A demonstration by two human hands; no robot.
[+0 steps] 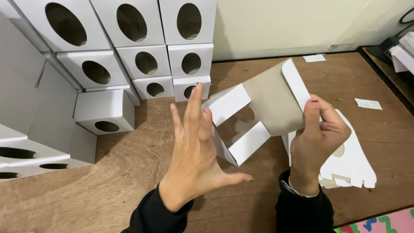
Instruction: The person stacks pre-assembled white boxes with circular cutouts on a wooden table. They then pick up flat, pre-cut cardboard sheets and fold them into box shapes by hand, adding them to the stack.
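While the right hand [317, 129] pinches the half-folded box [258, 112] mid-frame, the left hand [194, 151] hovers open-palmed beside it; light, thin cardboard, best gripped at panel edges.

stacked boxes [146, 60] back-left | flat blanks [355, 159] right | both on table [129, 168]

Even, soft indoor light from above; faint shadows fall beneath the hands onto the brown wooden table [129, 172]. Focus sharp, slight wide-angle stretching at edges.

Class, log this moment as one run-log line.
right hand: grips half-folded box | left hand: open, touching flap | stacked boxes behind
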